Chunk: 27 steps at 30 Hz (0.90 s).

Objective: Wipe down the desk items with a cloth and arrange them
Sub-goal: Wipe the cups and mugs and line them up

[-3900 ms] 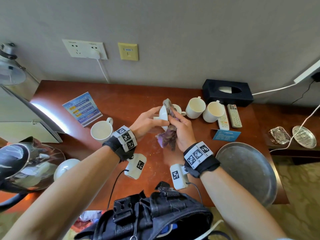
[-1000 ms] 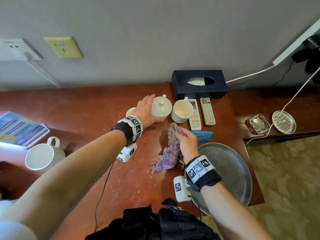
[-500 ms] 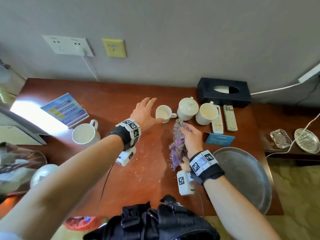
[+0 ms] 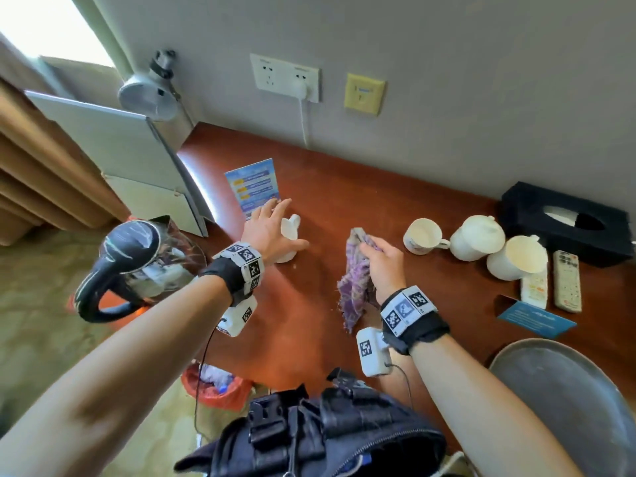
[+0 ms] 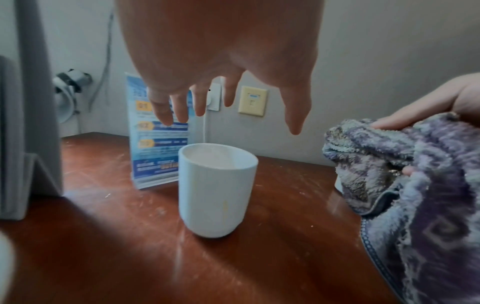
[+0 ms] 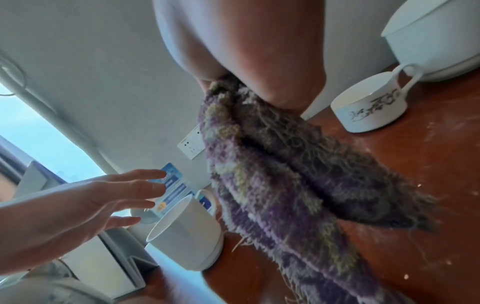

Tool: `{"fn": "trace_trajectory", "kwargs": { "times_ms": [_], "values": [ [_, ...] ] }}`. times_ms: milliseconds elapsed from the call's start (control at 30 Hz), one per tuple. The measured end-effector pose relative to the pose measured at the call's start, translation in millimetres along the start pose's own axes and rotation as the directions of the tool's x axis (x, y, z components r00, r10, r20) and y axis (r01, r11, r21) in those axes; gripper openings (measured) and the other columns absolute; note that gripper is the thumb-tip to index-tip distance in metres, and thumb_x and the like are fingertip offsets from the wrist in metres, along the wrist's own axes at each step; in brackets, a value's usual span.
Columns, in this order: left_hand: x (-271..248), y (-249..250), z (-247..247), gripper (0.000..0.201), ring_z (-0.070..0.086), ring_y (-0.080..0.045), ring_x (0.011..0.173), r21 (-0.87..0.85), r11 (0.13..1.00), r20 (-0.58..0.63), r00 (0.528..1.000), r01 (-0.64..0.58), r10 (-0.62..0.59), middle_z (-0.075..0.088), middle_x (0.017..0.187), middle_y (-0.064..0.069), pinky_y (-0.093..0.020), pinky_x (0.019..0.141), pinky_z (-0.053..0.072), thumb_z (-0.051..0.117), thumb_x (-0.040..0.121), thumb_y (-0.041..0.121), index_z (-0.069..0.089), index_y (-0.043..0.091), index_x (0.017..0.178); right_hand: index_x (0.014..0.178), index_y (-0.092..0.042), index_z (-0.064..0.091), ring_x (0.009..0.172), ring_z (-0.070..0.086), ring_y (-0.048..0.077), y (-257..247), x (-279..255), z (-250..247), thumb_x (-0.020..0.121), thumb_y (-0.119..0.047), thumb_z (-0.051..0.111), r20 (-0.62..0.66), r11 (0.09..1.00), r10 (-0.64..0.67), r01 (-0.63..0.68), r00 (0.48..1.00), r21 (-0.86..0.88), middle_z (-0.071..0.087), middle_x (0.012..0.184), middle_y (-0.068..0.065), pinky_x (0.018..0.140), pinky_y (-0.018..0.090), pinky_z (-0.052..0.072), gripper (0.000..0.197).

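Observation:
My left hand (image 4: 272, 228) hovers with fingers spread just above a plain white mug (image 4: 290, 235) at the desk's left; in the left wrist view the fingertips (image 5: 228, 115) hang over the mug (image 5: 217, 191) without touching it. My right hand (image 4: 382, 259) grips a bunched purple cloth (image 4: 354, 280) that hangs down to the desk mid-table. The cloth (image 6: 285, 174) fills the right wrist view, with the mug (image 6: 187, 232) and left hand (image 6: 103, 201) behind it. A small patterned cup (image 4: 421, 235), a lidded white pot (image 4: 476, 237) and another mug (image 4: 516, 258) stand in a row at right.
Two remotes (image 4: 566, 280), a blue card (image 4: 535, 320) and a black tissue box (image 4: 564, 222) sit at the far right. A metal tray (image 4: 564, 390) overhangs the front right edge. A blue info stand (image 4: 253, 187) stands behind the mug; a kettle (image 4: 137, 259) is at left.
My left hand has swung left, from beside the small cup to above the lone mug. The right hand still holds the cloth in about the same place. The view has turned left.

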<state>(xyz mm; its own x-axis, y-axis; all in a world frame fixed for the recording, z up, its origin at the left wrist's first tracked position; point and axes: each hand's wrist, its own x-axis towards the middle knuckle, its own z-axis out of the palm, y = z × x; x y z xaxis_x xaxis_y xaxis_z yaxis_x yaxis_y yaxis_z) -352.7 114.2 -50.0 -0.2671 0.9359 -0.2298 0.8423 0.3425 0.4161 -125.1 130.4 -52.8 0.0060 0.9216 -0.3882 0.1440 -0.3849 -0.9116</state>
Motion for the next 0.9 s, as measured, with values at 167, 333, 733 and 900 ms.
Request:
{"fn": "trace_trajectory", "kwargs": {
  "times_ms": [167, 333, 733, 900],
  "values": [
    [-2, -26, 2, 0.106, 0.035, -0.030, 0.139, -0.054, 0.996, 0.046, 0.996, 0.073, -0.071, 0.035, 0.151, -0.006, -0.049, 0.113, 0.036, 0.078, 0.066, 0.064, 0.029, 0.027, 0.153, 0.109, -0.011, 0.073, 0.096, 0.067, 0.017, 2, -3, 23, 0.089, -0.007, 0.063, 0.031, 0.999, 0.031, -0.031, 0.999, -0.014, 0.074, 0.099, 0.000, 0.093, 0.035, 0.052, 0.023],
    [9, -28, 9, 0.099, 0.040, -0.031, 0.135, -0.018, 0.995, 0.088, 0.992, 0.096, -0.094, 0.036, 0.148, -0.009, -0.048, 0.105, 0.043, 0.081, 0.074, 0.049, 0.028, 0.020, 0.153, 0.116, -0.013, 0.072, 0.104, 0.069, 0.019, 6, 1, 24, 0.088, -0.012, 0.065, 0.011, 0.998, 0.061, -0.060, 0.998, -0.033, 0.075, 0.106, -0.001, 0.101, 0.041, 0.052, 0.029],
    [11, 4, 19, 0.085, 0.054, -0.030, 0.114, -0.124, 0.984, 0.210, 0.973, 0.126, -0.098, 0.050, 0.129, -0.011, -0.038, 0.090, 0.047, 0.083, 0.073, 0.048, 0.042, 0.018, 0.142, 0.125, -0.008, 0.066, 0.109, 0.065, 0.017, 15, -12, -9, 0.092, -0.007, 0.061, -0.110, 0.998, 0.055, -0.054, 0.992, 0.012, 0.070, 0.110, -0.003, 0.099, 0.029, 0.049, 0.034],
    [-13, 38, 26, 0.096, 0.056, -0.024, 0.116, -0.512, 0.849, 0.345, 0.936, 0.126, 0.069, 0.058, 0.128, -0.004, -0.048, 0.097, 0.053, 0.087, 0.052, 0.047, 0.051, 0.026, 0.138, 0.141, -0.015, 0.052, 0.126, 0.051, 0.012, 7, -21, -23, 0.093, -0.015, 0.063, -0.152, 0.998, -0.049, 0.042, 0.987, -0.049, 0.055, 0.139, -0.001, 0.111, 0.031, 0.040, 0.050]
  ]
}}
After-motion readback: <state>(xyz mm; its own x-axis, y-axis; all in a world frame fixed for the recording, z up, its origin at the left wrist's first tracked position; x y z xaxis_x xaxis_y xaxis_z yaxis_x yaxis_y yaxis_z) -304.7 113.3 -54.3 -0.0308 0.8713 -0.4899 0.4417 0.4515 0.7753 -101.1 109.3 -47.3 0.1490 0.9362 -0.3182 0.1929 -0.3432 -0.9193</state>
